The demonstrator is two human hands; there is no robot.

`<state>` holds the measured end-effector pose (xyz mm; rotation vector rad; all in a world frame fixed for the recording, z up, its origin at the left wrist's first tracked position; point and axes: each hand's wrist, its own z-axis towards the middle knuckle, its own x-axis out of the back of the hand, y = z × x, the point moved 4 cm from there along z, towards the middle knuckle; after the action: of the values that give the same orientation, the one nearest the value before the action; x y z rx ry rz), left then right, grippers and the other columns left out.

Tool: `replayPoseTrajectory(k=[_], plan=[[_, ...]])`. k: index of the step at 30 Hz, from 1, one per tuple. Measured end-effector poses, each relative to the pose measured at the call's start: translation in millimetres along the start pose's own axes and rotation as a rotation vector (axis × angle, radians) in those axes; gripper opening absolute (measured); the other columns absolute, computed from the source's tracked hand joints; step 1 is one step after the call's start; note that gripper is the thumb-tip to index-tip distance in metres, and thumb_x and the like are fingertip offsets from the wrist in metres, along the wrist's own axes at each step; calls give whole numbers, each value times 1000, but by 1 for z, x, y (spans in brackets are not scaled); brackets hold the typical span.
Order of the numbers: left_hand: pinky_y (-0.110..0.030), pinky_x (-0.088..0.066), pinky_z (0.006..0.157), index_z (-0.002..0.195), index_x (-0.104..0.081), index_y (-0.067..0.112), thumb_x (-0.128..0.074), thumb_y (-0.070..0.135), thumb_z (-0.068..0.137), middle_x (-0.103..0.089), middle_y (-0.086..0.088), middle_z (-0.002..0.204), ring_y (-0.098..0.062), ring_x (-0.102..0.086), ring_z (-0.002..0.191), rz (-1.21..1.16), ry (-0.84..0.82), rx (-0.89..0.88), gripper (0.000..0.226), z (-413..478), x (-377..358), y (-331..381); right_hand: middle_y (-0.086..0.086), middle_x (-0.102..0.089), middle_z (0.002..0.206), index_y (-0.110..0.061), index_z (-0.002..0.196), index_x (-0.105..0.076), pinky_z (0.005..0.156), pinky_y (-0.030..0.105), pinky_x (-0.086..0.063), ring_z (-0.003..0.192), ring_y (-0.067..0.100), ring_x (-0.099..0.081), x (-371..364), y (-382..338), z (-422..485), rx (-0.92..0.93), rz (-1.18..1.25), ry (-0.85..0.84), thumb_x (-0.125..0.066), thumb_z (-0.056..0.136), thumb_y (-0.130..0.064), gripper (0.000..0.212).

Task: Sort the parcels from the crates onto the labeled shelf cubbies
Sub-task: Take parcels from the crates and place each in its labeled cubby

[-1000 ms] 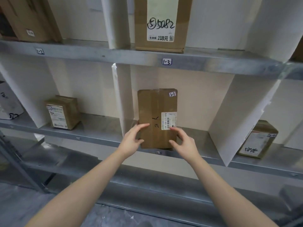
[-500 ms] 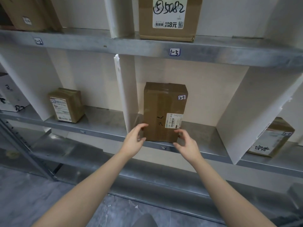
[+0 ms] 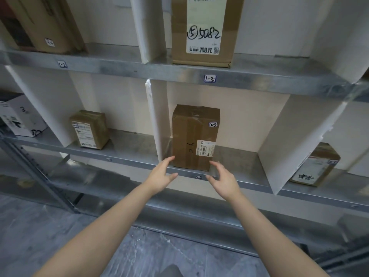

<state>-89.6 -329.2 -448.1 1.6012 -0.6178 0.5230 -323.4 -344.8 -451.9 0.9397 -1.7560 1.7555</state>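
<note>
Parcel (image 3: 191,136) of brown cardboard upright in the centre cubby of the middle shelf (image 3: 245,183), with both hands loose in front of it.

It stands near the shelf's front edge, close to the white divider (image 3: 154,120) on its left, with a small "2-3" sticker (image 3: 213,124) at its upper right corner. The left hand (image 3: 160,176) and right hand (image 3: 224,180) flank its lower corners with fingers (image 3: 169,159) spread and relaxed, gripping nothing; whether the left fingertip touches the box cannot be told. A small brown box (image 3: 89,128) sits in the cubby to the left, a white box (image 3: 20,118) beyond it, and a tilted brown box (image 3: 317,164) in the cubby to the right. On the upper shelf (image 3: 269,78), tagged "1-3" (image 3: 210,78), stands a tall box (image 3: 201,31) marked "5082", with another brown box (image 3: 44,23) further left.
</note>
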Motion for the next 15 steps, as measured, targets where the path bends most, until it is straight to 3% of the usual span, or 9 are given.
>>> replayPoseTrajectory(k=[4,10,15], plan=[[-39,-22,119,154,-23,30,-53,37,100,-23,2,162,-21,-23,149,82,-71,2,62,-31,10,16,3,-19,162,-33,151,-28,121,51,-7,151,26,-12,17,-18,-30,-6,-246,-57,-46,98,-50,59],[-43,-4,122,158,-10,29,-41,49,102,-5,3,166,-20,2,153,473,-265,-71,67,-110,25,53,5,-15,163,-33,154,-22,120,51,-4,151,26,-7,49,-49,-112,-48,-366,-93,-37,99,-54,61],[-42,-4,123,158,-11,29,-40,50,102,-7,2,166,-21,2,153,585,-304,-218,66,-162,27,102,4,-8,164,-35,155,-16,119,52,-1,152,25,-3,74,-70,-185,-96,-339,-88,-36,98,-56,63]])
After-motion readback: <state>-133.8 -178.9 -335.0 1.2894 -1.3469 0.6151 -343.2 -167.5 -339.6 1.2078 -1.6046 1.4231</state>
